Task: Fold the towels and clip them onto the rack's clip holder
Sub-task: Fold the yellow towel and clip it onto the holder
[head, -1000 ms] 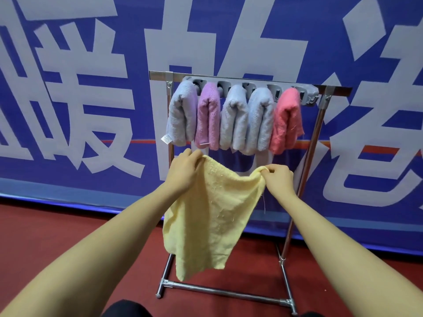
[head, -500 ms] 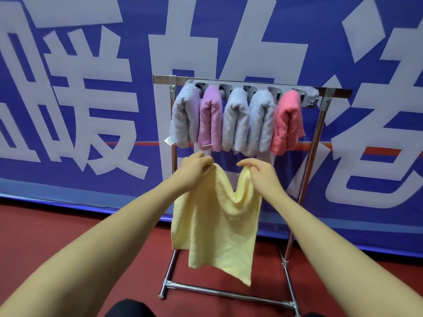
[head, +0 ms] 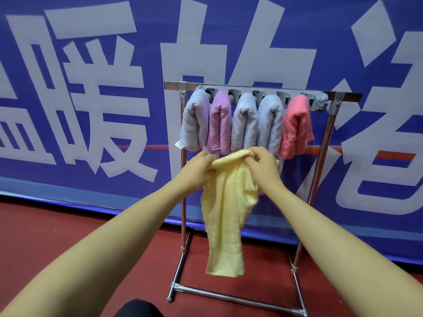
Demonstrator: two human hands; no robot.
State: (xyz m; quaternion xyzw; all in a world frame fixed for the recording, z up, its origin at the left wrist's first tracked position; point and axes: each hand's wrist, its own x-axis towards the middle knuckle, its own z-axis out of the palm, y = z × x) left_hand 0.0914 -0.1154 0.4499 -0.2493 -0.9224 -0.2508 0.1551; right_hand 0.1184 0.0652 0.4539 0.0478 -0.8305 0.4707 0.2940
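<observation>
A yellow towel point(head: 225, 227) hangs folded lengthwise in front of the metal rack point(head: 325, 143). My left hand point(head: 194, 171) grips its top edge on the left. My right hand point(head: 263, 167) pinches the same edge close beside it, so the top is bunched between both hands. On the rack's grey clip holder point(head: 319, 100) hang several folded towels: a lavender towel point(head: 195, 120), a purple towel point(head: 219, 124), two pale blue ones point(head: 243, 122) and a pink towel point(head: 296, 124). The holder's right end, beyond the pink towel, carries no towel.
A blue banner with large white characters point(head: 91, 88) covers the wall behind the rack. The floor point(head: 57, 236) is dark red. The rack's base bar point(head: 238, 294) lies low on the floor. A dark shape point(head: 137, 308), maybe my knee, shows at the bottom edge.
My hands came together, bringing the towel's two top corners close. The spread yellow towel now hangs doubled and narrower. Hands and towel sit slightly higher, just under the hung towels.
</observation>
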